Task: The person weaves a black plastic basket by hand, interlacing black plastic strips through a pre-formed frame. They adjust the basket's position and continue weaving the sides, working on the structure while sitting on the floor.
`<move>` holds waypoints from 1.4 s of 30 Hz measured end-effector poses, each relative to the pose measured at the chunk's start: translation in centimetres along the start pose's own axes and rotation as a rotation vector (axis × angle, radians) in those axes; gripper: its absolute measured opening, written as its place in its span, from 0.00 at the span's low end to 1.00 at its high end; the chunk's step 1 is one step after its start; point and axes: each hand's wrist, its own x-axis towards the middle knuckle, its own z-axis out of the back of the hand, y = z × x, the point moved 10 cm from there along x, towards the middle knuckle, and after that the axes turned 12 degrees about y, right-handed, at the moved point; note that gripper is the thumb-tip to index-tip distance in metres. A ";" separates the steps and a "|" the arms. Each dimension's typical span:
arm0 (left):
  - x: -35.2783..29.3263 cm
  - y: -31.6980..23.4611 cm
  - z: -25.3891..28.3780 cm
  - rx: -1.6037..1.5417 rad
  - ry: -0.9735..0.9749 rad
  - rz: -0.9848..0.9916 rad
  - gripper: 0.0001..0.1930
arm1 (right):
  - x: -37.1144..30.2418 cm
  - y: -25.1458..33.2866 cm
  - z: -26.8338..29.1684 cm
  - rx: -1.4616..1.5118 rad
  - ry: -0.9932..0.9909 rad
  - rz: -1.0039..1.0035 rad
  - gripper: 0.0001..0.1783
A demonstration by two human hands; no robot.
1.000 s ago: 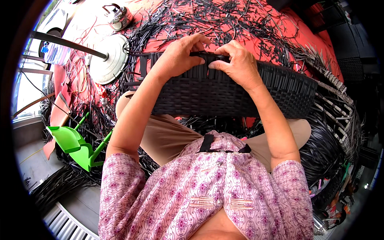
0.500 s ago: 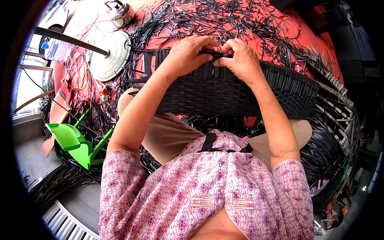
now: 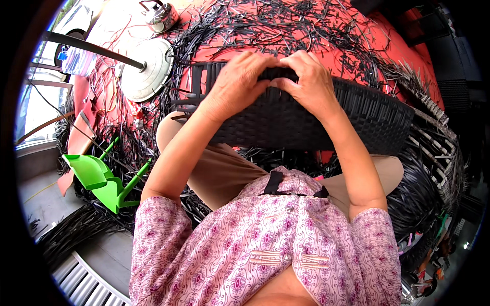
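Note:
Across my lap rests a long black woven panel (image 3: 286, 125) of flat plastic strips, with loose strip ends at its left end. My left hand (image 3: 239, 84) is at the panel's far upper edge, fingers curled over it and thumb on the near side. Close beside it, my right hand (image 3: 311, 84) pinches the same edge, its thumb almost meeting the left one. Both hands grip around a dark strip at the rim; their fingertips partly hide it. The weave under my hands is finished on the right and gappy at the left end.
Loose black strips (image 3: 286, 35) litter the red sheet (image 3: 352, 30) beyond the panel. At the left are a round white stand base (image 3: 148, 71), a metal kettle (image 3: 159, 18) and a green plastic dustpan (image 3: 89, 171). A bundle of black strips (image 3: 421, 183) lies by my right knee.
My hands stay at the panel's edge, but the fingers have shifted and the thumbs are closer together. The whole view has moved slightly, with things appearing a little further right.

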 end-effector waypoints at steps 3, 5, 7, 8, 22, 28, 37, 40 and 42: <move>-0.1 2.2 1.0 0.056 0.097 0.121 0.22 | 0.9 -1.5 -1.3 0.089 0.080 -0.165 0.17; -0.2 2.7 1.6 0.070 0.091 0.115 0.21 | 1.0 -1.9 -1.7 0.104 0.109 -0.239 0.18; -0.5 4.1 1.4 -0.009 0.156 0.148 0.21 | 1.1 -1.7 -1.9 0.097 0.113 -0.253 0.18; -0.5 4.5 1.3 -0.055 0.148 0.155 0.22 | 1.1 -1.5 -1.9 0.077 0.105 -0.246 0.18; -0.9 3.1 2.1 -0.085 0.033 0.045 0.16 | 2.3 -2.4 -3.8 0.284 0.214 -0.324 0.15; -2.2 2.8 2.1 -0.023 -0.009 0.021 0.18 | 1.3 -0.1 -2.7 0.092 0.020 -0.046 0.15; -6.5 8.2 7.1 -0.211 -0.169 0.333 0.14 | 4.1 1.1 -4.5 0.107 0.053 -0.044 0.18; -7.8 9.9 8.3 -0.149 -0.174 0.361 0.10 | 4.1 1.9 -4.6 0.098 0.009 -0.048 0.17; -8.7 11.2 8.5 -0.200 -0.168 0.439 0.11 | 4.1 1.8 -4.7 0.108 0.003 -0.074 0.17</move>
